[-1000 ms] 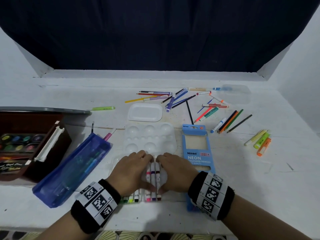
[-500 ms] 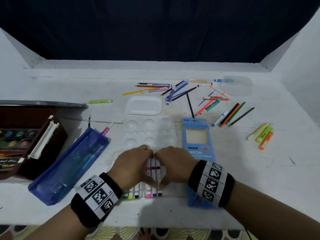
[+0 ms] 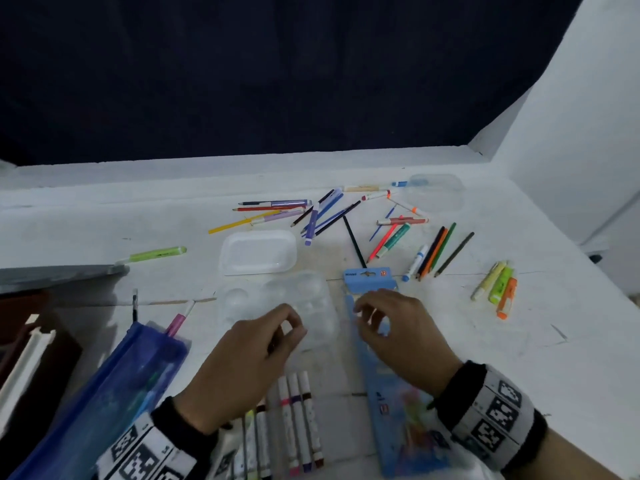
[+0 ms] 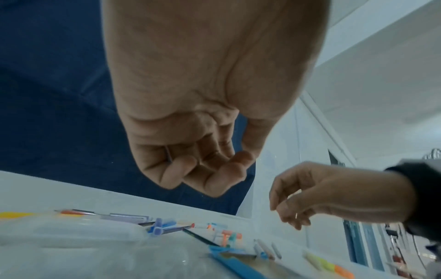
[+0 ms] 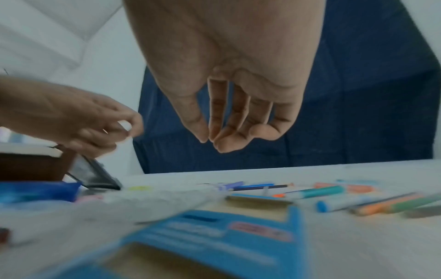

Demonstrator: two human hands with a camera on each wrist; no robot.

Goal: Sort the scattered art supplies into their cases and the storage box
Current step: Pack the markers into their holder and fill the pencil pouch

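Most supplies are seen unsorted — pencils and pens strewn on the far table, highlighters at the right. A row of markers is laid at the near edge. Both hands — left hand, right hand — are held raised apart, loosely curled and empty, above the clear palette and the blue pencil box.

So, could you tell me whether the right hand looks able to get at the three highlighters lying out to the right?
Probably yes. The right hand hovers holding nothing above the blue pencil box, and only bare table lies between it and the highlighters; the loose pencils lie farther back.
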